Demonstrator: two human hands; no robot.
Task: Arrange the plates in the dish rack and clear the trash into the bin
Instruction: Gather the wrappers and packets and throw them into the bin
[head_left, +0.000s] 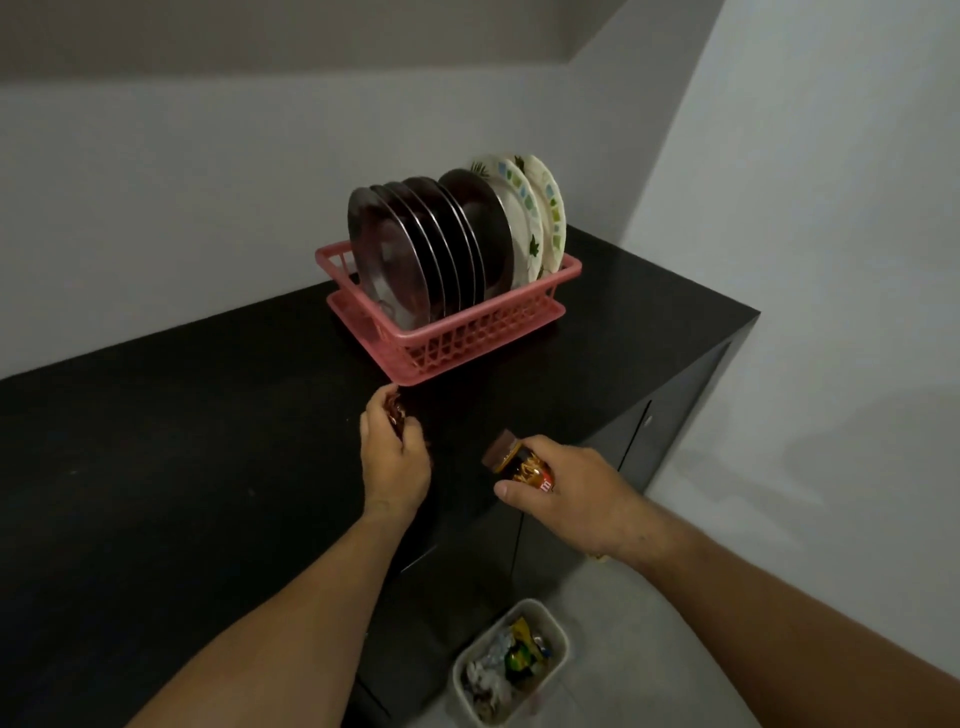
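Note:
A pink dish rack (467, 332) stands on the black countertop (182, 441). Upright in it are several steel plates (395, 249) and three patterned white plates (535, 208). Just in front of the rack, my left hand (395, 462) grips a dark crumpled wrapper (397, 415). To its right, my right hand (576, 493) holds a brown and orange snack wrapper (519, 465) beyond the counter's front edge. On the floor below sits a white bin (511, 662) with several wrappers inside.
The counter is the top of a black cabinet (649, 426) with doors. It stands in a corner of grey walls (805, 208). Pale floor (649, 649) surrounds the bin.

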